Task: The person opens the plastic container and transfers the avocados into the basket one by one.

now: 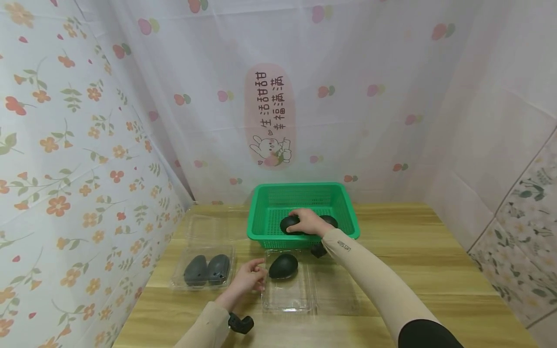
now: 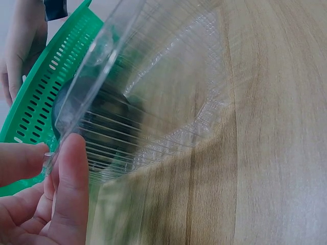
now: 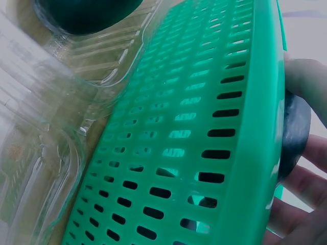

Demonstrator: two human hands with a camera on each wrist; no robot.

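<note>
My right hand [image 1: 308, 222] grips a dark avocado [image 1: 288, 224] inside the green plastic basket [image 1: 302, 242], fingers curled round it. In the right wrist view that avocado [image 3: 295, 135] shows just past the basket's rim. Another avocado [image 1: 329, 221] lies behind the hand, partly hidden by it. My left hand [image 1: 248, 277] pinches the rim of a clear plastic clamshell box [image 1: 285, 299], thumb and finger on its edge in the left wrist view. One avocado [image 1: 284, 266] lies in the far half of this box, whose lid [image 1: 337, 292] is folded out to the right.
To the left stands a second clear clamshell box [image 1: 203, 286] with two avocados [image 1: 196, 270] side by side, its lid [image 1: 208, 227] raised at the back. The wooden table [image 1: 404, 270] meets a patterned curtain [image 1: 378, 145] behind the basket.
</note>
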